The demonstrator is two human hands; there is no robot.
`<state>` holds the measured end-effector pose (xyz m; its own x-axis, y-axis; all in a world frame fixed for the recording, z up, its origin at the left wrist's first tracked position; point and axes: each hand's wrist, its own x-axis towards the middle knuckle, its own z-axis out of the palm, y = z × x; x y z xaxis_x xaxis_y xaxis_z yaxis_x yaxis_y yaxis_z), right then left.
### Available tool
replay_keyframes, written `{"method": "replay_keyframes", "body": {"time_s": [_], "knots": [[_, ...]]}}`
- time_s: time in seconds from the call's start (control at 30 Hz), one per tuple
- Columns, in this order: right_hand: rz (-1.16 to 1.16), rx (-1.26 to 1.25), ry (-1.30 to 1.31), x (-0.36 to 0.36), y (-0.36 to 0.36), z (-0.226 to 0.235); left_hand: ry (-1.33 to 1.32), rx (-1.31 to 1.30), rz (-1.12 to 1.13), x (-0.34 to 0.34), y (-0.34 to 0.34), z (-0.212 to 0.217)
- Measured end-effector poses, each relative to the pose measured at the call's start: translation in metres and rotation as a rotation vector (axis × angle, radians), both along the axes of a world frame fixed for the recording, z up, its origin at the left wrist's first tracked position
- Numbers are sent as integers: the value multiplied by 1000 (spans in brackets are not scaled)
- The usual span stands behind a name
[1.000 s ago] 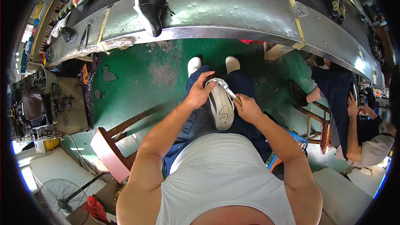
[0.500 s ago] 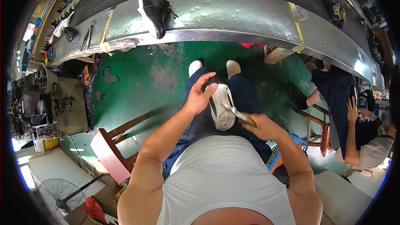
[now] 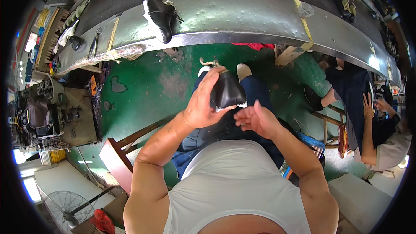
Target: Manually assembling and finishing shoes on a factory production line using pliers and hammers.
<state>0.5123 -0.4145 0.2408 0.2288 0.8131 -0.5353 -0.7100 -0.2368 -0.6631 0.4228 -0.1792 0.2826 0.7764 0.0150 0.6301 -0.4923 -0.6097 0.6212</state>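
Observation:
My left hand (image 3: 203,99) is closed around a black leather shoe (image 3: 231,90), held above my lap. The shoe's dark upper faces up, a pale lace (image 3: 212,63) sticks out at its far end, and white edging shows along its near end. Just right of that near end is my right hand (image 3: 256,119), its thumb raised and fingers partly apart. I see nothing in it. On the metal bench edge ahead, another black shoe (image 3: 161,17) with a white sole edge lies on its side.
A long metal bench (image 3: 242,15) spans the far side, with a clear cup (image 3: 306,9) and a pincer-like tool (image 3: 94,43) on it. A machine (image 3: 52,112) stands left, near a wooden stool (image 3: 117,160) and a fan (image 3: 67,208). To the right sits another person (image 3: 364,134).
The shoe has been turned from its white sole side to its black upper. My right hand has let go of the metal tool it held, which I no longer see.

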Motion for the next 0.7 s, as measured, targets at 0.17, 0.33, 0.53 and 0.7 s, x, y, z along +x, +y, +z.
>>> {"method": "replay_keyframes", "body": {"time_s": [0.17, 0.33, 0.53, 0.7], "knots": [[-352, 270, 544, -2, 28, -3, 76, 58, 73, 4, -23, -26], [-403, 200, 646, 10, 3, -48, 147, 146, 14, 9, -29, -55], [-247, 252, 802, 18, -4, -78, 234, 119, -101, 9, -37, -74], [-367, -180, 600, 8, 15, -80, 517, 153, -57, -6, -59, -69]]}}
